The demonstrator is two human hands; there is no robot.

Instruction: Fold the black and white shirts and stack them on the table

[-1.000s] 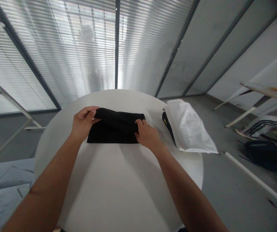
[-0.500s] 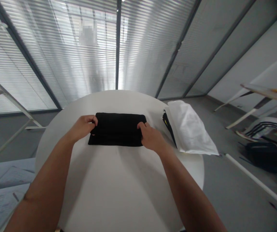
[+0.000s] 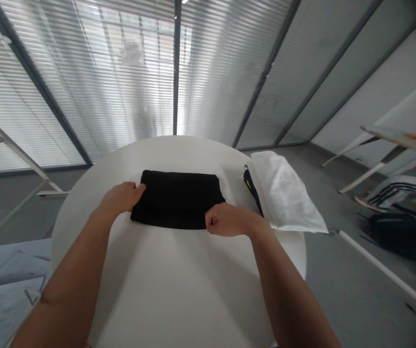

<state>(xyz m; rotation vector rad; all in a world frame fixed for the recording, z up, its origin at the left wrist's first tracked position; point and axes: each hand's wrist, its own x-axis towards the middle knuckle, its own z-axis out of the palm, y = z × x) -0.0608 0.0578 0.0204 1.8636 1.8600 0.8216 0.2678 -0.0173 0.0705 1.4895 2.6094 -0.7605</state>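
Two hands work a folded black cloth. The left hand lies spread, its fingers resting over the cloth's left end. The right hand is curled into a loose fist against the near right corner, and I cannot tell whether it pinches the fabric. The cloth lies near the middle of a round white table, somewhat toward the far edge. The step in hand looks like squaring up a fold, and the next move seems to call for freeing the hands from its edges. Compared with the earlier frame, the right hand has dropped from the cloth's top to its near edge, and the cloth looks wider. By the table's right edge, a white fabric bundle lies against a black item with a yellow mark. Farther right, a dark bag sits on the floor.
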